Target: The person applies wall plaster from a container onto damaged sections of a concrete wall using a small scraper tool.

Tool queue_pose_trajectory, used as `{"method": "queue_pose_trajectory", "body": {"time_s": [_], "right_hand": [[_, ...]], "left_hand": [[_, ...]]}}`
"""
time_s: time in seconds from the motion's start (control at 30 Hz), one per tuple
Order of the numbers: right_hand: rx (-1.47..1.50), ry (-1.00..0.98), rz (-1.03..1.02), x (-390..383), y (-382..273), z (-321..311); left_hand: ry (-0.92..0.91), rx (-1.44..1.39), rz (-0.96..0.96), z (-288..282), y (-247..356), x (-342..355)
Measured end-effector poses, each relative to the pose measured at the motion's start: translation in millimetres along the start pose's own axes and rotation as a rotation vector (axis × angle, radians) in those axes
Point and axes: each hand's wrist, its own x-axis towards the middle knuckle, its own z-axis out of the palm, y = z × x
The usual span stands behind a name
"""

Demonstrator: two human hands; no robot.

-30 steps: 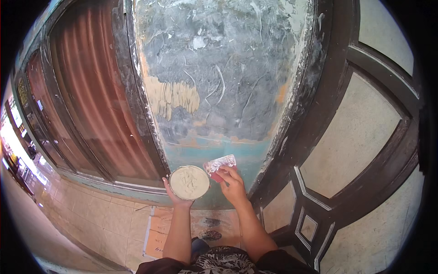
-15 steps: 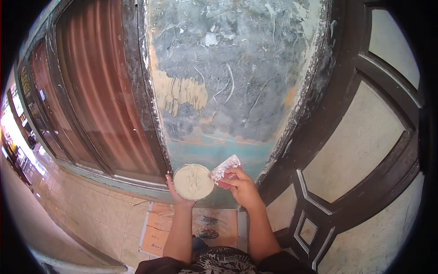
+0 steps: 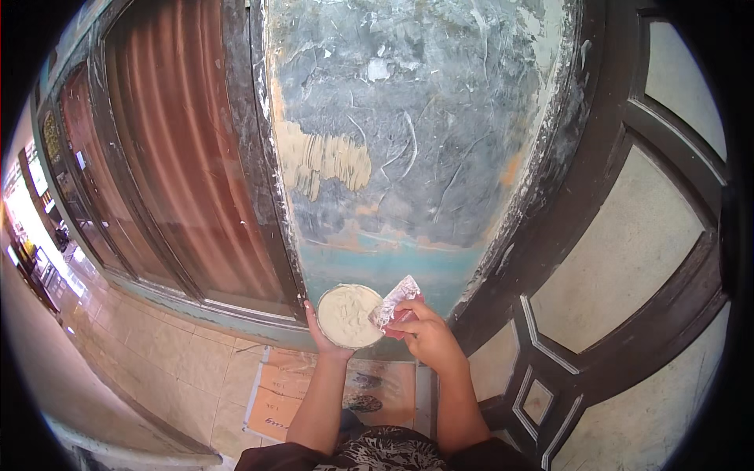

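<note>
1 scraper (image 3: 404, 295) sits right of 1 tub (image 3: 346, 346), perhaps touching.

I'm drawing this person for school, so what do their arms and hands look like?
The left hand and right hand wear no gloves. The forearms are bare too, with no watch or bracelet showing. Dark sleeves end around the elbows, and the dark shirt has a pale pattern on its front.
</note>
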Motion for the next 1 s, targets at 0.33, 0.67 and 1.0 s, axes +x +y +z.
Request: {"method": "queue_pose_trajectory", "body": {"time_s": [0.33, 0.67, 1.0], "right_hand": [[0.046, -0.046, -0.006, 2, 0, 4], [0.085, -0.151, 0.036, 7, -6, 5], [0.182, -0.111, 0.003, 13, -5, 12]], "left_hand": [[-0.018, -0.003, -0.005, -3, 4, 4], [0.013, -0.006, -0.013, -1, 4, 4], [0.006, -0.003, -0.028, -14, -1, 7]]}}
